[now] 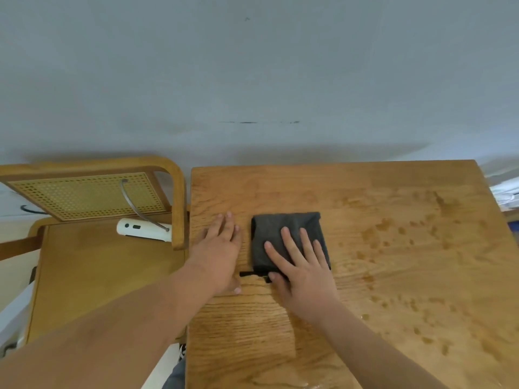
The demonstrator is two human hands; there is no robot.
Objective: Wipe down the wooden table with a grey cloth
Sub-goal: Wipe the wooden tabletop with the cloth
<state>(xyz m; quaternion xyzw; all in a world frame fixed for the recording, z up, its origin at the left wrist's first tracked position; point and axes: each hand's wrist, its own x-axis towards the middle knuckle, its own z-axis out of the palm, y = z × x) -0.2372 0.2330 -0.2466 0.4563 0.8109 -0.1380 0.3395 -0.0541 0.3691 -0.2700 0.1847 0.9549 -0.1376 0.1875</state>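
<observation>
Wooden table (pixel 393 192), one: pale grain, with many damp patches (pixel 421 226) scattered across its right half.

Grey cloth (pixel 280 223), one: folded to a rough square, lying flat in the table's left half, nearer the far edge. A black strip (pixel 250 274) pokes out at its near left corner.

Hands, two:
- Right hand (pixel 303 273): flat on the cloth, fingers straight and spread, pressing down.
- Left hand (pixel 219 254): flat on bare wood by the table's left edge, just beside the cloth, fingers straight and together, holding nothing.

Chair (pixel 179 197), one: wooden frame, cane back, standing against the table's left edge. Its seat carries one white device (pixel 140 231) with a grey cord.
</observation>
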